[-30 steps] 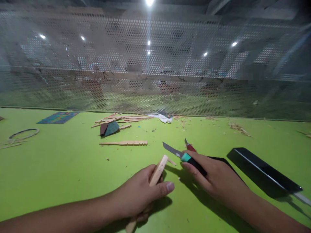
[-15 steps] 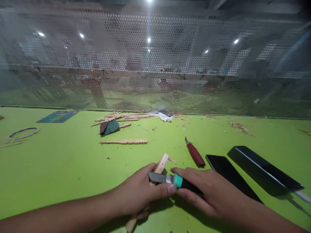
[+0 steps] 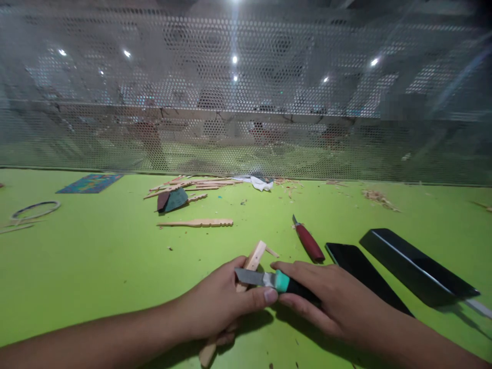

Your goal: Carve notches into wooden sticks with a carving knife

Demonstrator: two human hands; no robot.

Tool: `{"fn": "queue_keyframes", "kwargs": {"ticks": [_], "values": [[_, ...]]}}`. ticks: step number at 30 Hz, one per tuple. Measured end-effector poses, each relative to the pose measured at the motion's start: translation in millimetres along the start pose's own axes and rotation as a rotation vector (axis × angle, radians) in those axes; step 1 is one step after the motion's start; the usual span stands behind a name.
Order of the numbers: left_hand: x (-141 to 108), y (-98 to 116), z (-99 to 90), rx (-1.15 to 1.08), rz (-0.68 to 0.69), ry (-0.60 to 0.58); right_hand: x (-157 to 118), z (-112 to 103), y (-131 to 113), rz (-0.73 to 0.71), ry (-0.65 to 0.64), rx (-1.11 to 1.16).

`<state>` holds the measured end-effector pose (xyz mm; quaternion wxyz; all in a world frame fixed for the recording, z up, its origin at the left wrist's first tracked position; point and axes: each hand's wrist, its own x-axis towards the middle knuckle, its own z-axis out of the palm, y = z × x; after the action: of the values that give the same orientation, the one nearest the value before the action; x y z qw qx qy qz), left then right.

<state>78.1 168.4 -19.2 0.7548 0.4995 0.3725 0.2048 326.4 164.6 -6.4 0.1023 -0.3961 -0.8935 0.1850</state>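
Observation:
My left hand (image 3: 226, 297) is closed around a pale wooden stick (image 3: 255, 257), which slants away from me; its lower end pokes out beneath the hand. Small dark dots mark the stick's upper part. My right hand (image 3: 326, 294) grips the black and turquoise handle of a carving knife (image 3: 282, 282). The knife's flat blade lies across the stick, pointing left, and my left thumb is close to the blade and collar. A thin wood sliver (image 3: 272, 252) shows just right of the stick's top end.
Beyond my hands are a carved wooden stick (image 3: 203, 223), a red-handled knife (image 3: 308, 243), folded sandpaper (image 3: 176, 200) and a pile of sticks (image 3: 207, 183). On the right lie a phone (image 3: 361, 271) and a black box-like device (image 3: 415, 264). A perforated screen (image 3: 246, 138) bounds the green table.
Almost nothing differs. The blade has shifted very slightly on the stick, and the whole view has moved a little. Both hands keep their holds.

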Motion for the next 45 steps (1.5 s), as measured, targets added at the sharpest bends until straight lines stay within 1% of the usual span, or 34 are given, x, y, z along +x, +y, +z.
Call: {"fn": "queue_keyframes", "kwargs": {"ticks": [4, 8, 14, 19, 22, 26, 29, 32, 39, 45], "values": [[0.8, 0.7, 0.5, -0.024, -0.006, 0.003, 0.2, -0.7, -1.3, 0.003, -0.003, 0.008], [1.1, 1.2, -0.1, 0.000, -0.002, -0.005, 0.7, -0.5, 0.0, 0.001, 0.015, -0.012], [-0.8, 6.1, 1.0, 0.013, -0.010, 0.004, -0.7, 2.5, 7.1, 0.037, 0.106, -0.050], [-1.0, 7.2, 1.5, 0.009, -0.016, 0.018, -1.6, 7.0, 5.3, 0.034, 0.144, -0.042], [0.2, 5.7, 2.3, -0.012, -0.009, 0.010, -1.9, 10.1, 0.9, 0.019, 0.113, -0.014], [1.6, 3.1, 3.3, -0.060, 0.004, 0.045, -2.0, 13.3, -3.7, -0.003, 0.035, -0.023], [1.2, 3.1, 2.6, -0.084, -0.015, 0.024, -2.0, 14.6, -5.0, -0.009, 0.011, -0.050], [0.7, 4.1, 1.1, -0.070, -0.023, 0.010, -2.1, 15.8, -6.3, -0.027, 0.055, -0.087], [-0.1, 6.0, 2.2, -0.016, -0.021, 0.052, -3.3, 23.5, -10.9, -0.073, 0.212, -0.241], [1.5, -3.1, 5.0, 0.056, -0.002, 0.123, -4.8, 28.2, -15.7, -0.047, 0.257, -0.288]]}}
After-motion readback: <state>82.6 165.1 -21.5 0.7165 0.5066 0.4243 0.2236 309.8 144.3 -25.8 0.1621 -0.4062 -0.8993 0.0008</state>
